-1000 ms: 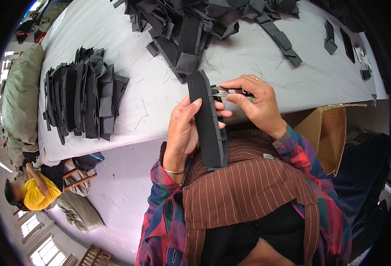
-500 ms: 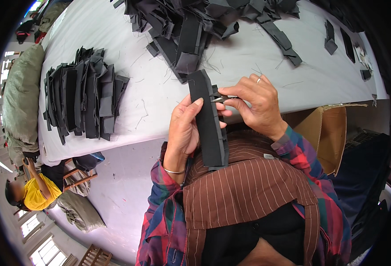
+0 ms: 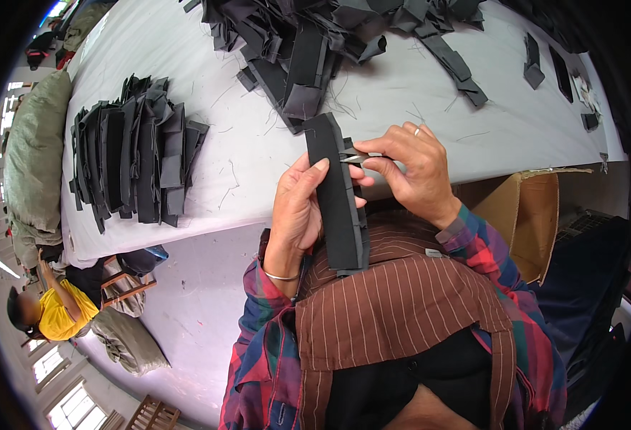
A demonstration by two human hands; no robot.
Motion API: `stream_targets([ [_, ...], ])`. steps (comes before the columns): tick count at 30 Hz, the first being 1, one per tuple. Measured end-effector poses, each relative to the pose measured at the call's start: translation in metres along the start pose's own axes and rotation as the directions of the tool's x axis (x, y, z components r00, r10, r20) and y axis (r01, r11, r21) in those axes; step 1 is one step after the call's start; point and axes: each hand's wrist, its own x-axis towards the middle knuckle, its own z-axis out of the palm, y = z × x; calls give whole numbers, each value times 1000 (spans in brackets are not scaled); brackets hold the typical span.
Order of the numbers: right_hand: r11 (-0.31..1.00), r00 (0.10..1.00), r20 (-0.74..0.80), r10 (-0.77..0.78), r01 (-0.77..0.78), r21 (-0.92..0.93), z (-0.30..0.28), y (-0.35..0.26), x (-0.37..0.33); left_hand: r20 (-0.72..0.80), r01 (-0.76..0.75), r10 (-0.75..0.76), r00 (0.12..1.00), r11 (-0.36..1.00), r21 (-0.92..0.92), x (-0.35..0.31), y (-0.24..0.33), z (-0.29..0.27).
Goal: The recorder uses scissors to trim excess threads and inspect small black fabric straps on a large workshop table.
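A: What is in hand right now?

B: A long black padded fabric strip, held upright in front of the chest, just past the near edge of the worktop. The left hand is wrapped around its left side, thumb across the face, fingers closed behind it.

A: And the other one?

B: The right hand is pinched shut on small metal thread snips, whose tips touch the strip's right edge near the top. I judge this to be the trimming step: loose thread ends being clipped off a sewn piece.

A: What would the next move call for?

B: As I read it, a short squeeze of the blades right at the seam, kept clear of the cloth itself, then sliding the strip through the left hand to check the rest of the edge. The thread itself is too fine to make out.

A: What lies around?

B: A tidy stack of finished dark pieces sits on the worktop to the left, well apart, and a loose heap of black pieces lies at the far side. An open cardboard box stands to the right below the worktop edge. A person in a yellow shirt sits on the floor at lower left.
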Motion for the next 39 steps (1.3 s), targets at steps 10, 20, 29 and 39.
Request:
stream_targets([
  [10,994,998,-54,-34,28,-103,4,-3,-4,-8,-8,9,1000,997,80,0,-1,0],
  [20,986,997,-57,-58,48,-159,2,-3,-3,-14,-2,3,1000,996,85,0,-1,-1],
  [29,999,996,-86,35,-36,-15,5,-2,14,-20,14,-11,1000,986,166,-1,-6,4],
  [39,996,999,26,23,-21,-81,4,7,22,1,87,-90,996,974,211,-2,-3,3],
])
